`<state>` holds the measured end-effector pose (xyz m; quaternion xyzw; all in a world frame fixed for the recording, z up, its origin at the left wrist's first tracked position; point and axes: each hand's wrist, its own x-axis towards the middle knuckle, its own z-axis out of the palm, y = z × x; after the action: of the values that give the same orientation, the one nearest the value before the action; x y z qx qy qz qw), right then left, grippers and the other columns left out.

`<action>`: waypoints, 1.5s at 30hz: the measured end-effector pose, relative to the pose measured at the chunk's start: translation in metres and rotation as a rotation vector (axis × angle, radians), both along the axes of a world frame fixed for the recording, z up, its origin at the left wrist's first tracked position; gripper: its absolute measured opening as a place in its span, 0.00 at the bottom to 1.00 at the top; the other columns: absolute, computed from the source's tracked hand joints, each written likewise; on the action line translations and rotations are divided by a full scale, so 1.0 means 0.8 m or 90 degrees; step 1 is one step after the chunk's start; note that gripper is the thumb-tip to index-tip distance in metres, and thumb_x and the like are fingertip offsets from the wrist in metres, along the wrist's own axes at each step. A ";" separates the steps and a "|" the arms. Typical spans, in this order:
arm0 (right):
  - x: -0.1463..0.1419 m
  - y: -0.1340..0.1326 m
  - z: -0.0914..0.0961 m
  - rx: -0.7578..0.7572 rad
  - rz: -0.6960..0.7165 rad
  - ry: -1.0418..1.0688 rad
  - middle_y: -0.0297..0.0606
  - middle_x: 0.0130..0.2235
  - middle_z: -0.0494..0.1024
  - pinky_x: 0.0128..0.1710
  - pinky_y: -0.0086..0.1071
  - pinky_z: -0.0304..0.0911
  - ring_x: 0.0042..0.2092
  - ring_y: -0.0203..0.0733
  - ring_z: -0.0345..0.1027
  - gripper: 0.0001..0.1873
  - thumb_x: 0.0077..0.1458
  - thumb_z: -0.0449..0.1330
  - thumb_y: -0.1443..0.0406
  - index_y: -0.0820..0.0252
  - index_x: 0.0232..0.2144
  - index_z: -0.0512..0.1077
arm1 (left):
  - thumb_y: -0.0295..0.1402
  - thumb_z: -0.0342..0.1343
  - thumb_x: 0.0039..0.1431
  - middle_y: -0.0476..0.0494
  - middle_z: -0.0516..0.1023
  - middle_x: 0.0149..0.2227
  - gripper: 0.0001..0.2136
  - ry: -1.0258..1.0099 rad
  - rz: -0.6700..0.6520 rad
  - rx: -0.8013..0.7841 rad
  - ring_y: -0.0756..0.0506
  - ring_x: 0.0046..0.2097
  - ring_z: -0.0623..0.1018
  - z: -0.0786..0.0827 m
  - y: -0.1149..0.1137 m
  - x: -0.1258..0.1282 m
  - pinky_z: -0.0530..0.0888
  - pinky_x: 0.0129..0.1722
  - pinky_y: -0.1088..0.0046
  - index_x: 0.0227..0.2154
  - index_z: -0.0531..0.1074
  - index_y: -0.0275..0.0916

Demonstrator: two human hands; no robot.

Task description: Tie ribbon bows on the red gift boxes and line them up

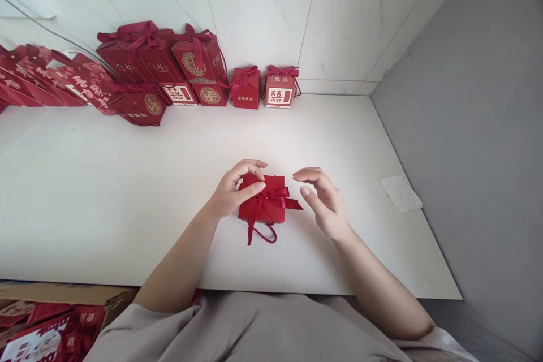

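Observation:
A small red gift box [271, 203] with a red ribbon bow and a cord handle lies on the white table [127, 209] in front of me. My left hand [235, 189] rests on the box's left side, fingers curled over its top edge and thumb pressed on the lid. My right hand [324, 201] hovers just right of the box with its fingers apart and slightly bent, touching nothing; the ribbon's tail points toward it.
A row of finished red gift boxes and bags [169, 76] lines the back wall, with two small ones [263, 87] at its right end. A white paper scrap [401, 192] lies near the table's right edge. A cardboard carton [55, 311] with red packaging sits at lower left.

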<state>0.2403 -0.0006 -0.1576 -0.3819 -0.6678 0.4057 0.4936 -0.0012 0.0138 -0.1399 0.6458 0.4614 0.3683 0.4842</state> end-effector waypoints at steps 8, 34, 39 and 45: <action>-0.007 0.002 -0.007 0.024 0.098 -0.152 0.43 0.61 0.67 0.61 0.52 0.62 0.64 0.52 0.59 0.09 0.67 0.56 0.61 0.49 0.48 0.71 | 0.38 0.61 0.59 0.40 0.67 0.60 0.07 0.124 -0.091 0.024 0.37 0.59 0.71 0.007 -0.004 -0.002 0.74 0.53 0.62 0.32 0.74 0.39; -0.028 0.019 -0.026 -0.248 0.197 0.185 0.41 0.61 0.71 0.47 0.46 0.75 0.57 0.52 0.72 0.25 0.61 0.61 0.52 0.57 0.20 0.60 | 0.26 0.55 0.50 0.44 0.65 0.56 0.02 0.116 -0.167 -0.017 0.49 0.37 0.74 0.005 -0.008 0.027 0.75 0.35 0.71 0.28 0.69 0.38; -0.029 0.021 -0.032 -0.256 0.206 0.230 0.41 0.64 0.69 0.55 0.49 0.70 0.65 0.54 0.62 0.22 0.62 0.61 0.53 0.57 0.21 0.62 | 0.27 0.55 0.51 0.45 0.64 0.57 0.01 0.109 -0.166 -0.021 0.48 0.40 0.75 0.008 -0.006 0.026 0.75 0.36 0.71 0.28 0.69 0.38; -0.032 0.018 -0.035 -0.261 0.174 0.252 0.40 0.61 0.72 0.60 0.51 0.66 0.64 0.54 0.64 0.20 0.61 0.62 0.53 0.56 0.23 0.66 | 0.29 0.56 0.53 0.42 0.66 0.56 0.01 0.105 -0.180 -0.036 0.44 0.45 0.76 0.009 -0.007 0.022 0.76 0.41 0.69 0.29 0.70 0.38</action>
<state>0.2146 0.0138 -0.1853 -0.2937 -0.5080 0.6610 0.4677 0.0164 0.0084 -0.1324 0.7186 0.4138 0.2292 0.5098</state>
